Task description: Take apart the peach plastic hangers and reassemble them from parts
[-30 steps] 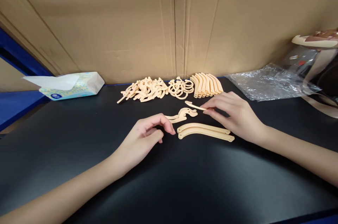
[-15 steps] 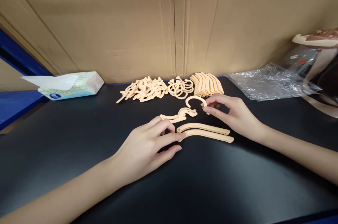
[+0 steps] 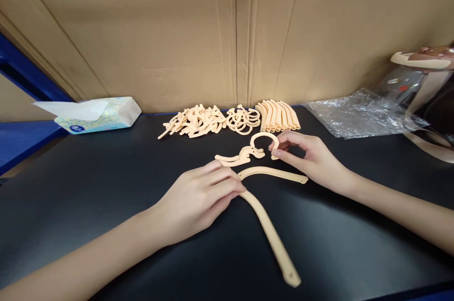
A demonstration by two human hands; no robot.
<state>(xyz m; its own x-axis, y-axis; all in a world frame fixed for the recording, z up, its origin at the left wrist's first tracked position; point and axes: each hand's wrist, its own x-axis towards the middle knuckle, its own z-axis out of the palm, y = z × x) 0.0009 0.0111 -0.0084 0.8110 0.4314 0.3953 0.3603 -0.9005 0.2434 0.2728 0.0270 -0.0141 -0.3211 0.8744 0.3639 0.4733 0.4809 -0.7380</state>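
Curved strip [image 3: 267, 230] held at its far end, pinched in the grip of the left hand [image 3: 198, 197]. From that grip its long axis was bent toward the near edge and rightward, the holed end being left free. Whether it was lifted off the surface [image 3: 88, 187] or rested on it could not be told for certain. Pale hook [image 3: 264, 135] grasped at its right end between right-hand fingertips, its arch turned up and its loose tip leftward. The strip was nearer the left hand; the hook was held beyond it, well apart from its free end.

Second strip [image 3: 275, 172] laid crosswise between the hands, its left end just beside the left fingers. Shaped pieces [image 3: 232, 160] placed beyond it, left of the hook.

Farther back, heaped small pieces [image 3: 198, 121], piled hooks [image 3: 241, 116] and stacked strips [image 3: 278, 116] were set in a row, flanked by tissue pack [image 3: 117, 112] and crumpled plastic [image 3: 362, 114]. Backed by cardboard [image 3: 142, 31].
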